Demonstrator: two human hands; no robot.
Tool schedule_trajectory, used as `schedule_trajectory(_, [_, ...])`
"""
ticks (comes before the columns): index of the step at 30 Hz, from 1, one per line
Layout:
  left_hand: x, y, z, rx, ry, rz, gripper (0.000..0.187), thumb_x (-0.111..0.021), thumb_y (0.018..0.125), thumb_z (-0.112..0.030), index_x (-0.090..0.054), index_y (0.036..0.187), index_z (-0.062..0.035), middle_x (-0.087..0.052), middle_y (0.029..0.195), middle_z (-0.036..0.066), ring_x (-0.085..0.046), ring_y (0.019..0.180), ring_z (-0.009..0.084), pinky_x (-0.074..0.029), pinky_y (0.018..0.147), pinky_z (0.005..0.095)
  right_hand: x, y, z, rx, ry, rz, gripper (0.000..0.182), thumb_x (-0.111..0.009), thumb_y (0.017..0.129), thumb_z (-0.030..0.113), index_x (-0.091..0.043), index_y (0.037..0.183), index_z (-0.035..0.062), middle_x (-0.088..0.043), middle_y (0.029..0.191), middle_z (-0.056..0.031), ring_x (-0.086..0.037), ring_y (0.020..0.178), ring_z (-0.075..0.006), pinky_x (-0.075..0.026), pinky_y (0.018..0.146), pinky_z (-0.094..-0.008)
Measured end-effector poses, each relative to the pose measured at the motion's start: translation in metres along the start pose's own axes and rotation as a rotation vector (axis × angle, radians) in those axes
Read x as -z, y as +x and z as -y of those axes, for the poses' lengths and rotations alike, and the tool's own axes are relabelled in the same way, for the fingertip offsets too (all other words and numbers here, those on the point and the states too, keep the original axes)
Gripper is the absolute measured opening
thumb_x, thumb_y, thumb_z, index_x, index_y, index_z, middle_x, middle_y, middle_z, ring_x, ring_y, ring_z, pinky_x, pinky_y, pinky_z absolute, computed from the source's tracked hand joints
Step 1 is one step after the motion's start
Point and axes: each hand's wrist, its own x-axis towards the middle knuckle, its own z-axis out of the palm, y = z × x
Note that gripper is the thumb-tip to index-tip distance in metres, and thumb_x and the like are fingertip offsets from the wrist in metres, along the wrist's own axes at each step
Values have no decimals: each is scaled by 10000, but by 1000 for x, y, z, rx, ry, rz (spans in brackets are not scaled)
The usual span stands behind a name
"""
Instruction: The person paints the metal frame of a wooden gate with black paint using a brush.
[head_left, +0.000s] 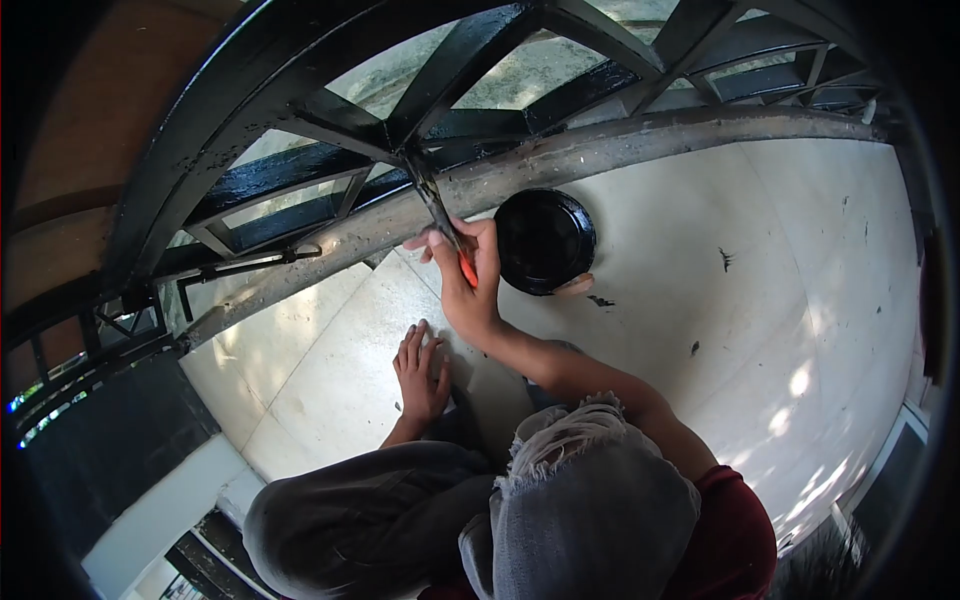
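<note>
My right hand (470, 270) is closed around a paintbrush (432, 197) with an orange handle end and a dark-smeared upper part. The brush's tip reaches up to a joint in the black metal grille (400, 125), whose surface has a wet-looking shine. Just right of this hand a round black container (545, 241) of dark, glossy liquid sits on the floor. Close to my bent knee, my left hand (421, 375) holds nothing, its fingers stretched out and slightly apart over the pale tiles.
A grey ledge (620, 142) runs beneath the grille. Black specks (726, 260) dot the pale tiled floor (670, 330). By the container's lower rim lies a small brown piece (574, 285). My knee (360, 515) in dark trousers fills the lower left.
</note>
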Motion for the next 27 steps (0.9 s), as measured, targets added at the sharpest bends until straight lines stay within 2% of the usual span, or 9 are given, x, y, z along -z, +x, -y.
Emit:
schedule_trajectory(4, [-2,4,1,7,4,4,442,-631,894,-155,-562,1323,-74,-386,1575,200,-319,1473,404,-242,1177,518,-9,18,-11,68,-83,-34,226,-570,1058,128,-402,1154,11,-696,950,-138,-631,873,-98,-485,752,-235])
schedule_trajectory(5, [-2,1,2,-1,8,12,451,-635,891,-155,-559,1328,-72,-392,1565,203,-322,1469,405,-243,1176,520,-16,26,-11,23,-100,-47,228,-569,1061,142,-404,1149,12,-693,950,-139,-620,858,-95,-474,749,-231])
schedule_trajectory(9, [-4,-1,3,40,-33,2,421,-637,914,-174,-575,1318,-72,-384,1587,185,-317,1478,392,-240,1179,523,-33,13,-5,55,-131,-98,205,-551,1065,131,-409,1170,26,-678,938,-111,-625,841,-118,-480,757,-260])
schedule_trajectory(14, [-3,4,1,31,-22,7,430,-631,915,-171,-565,1327,-71,-387,1575,198,-318,1475,398,-243,1175,520,-26,19,-2,20,-119,-101,193,-547,1063,118,-411,1148,10,-667,915,-102,-670,877,-136,-486,752,-270])
schedule_trajectory(18, [1,1,0,11,4,26,416,-623,918,-171,-568,1317,-66,-372,1587,203,-312,1480,402,-243,1174,519,-14,17,2,40,-199,-38,232,-588,1054,155,-435,1137,1,-689,884,-137,-658,812,-120,-499,718,-253])
schedule_trajectory(22, [1,1,-1,8,-14,-1,385,-618,923,-174,-583,1291,-67,-379,1587,197,-320,1476,402,-245,1174,519,18,-20,9,130,-229,-11,190,-606,1034,108,-478,1078,-26,-691,815,-106,-656,763,-93,-493,669,-225])
schedule_trajectory(25, [-2,-3,1,17,-19,2,378,-621,923,-182,-592,1284,-72,-377,1591,192,-326,1473,401,-253,1170,521,30,12,7,120,-393,-149,166,-623,1021,96,-505,1029,-21,-677,774,-95,-651,712,-101,-495,625,-247])
schedule_trajectory(26, [-2,-2,2,9,-16,-1,376,-623,925,-184,-592,1284,-76,-379,1591,188,-327,1473,400,-256,1169,520,27,27,17,40,-436,-111,108,-560,1037,63,-491,1027,-19,-673,844,-124,-656,728,-122,-502,685,-246])
schedule_trajectory(27, [-1,-1,3,-2,-11,-5,375,-625,927,-187,-593,1285,-80,-381,1590,184,-328,1473,398,-259,1167,520,22,41,21,-55,-386,-72,107,-564,1029,65,-499,1017,-20,-669,835,-123,-657,703,-128,-512,649,-253])
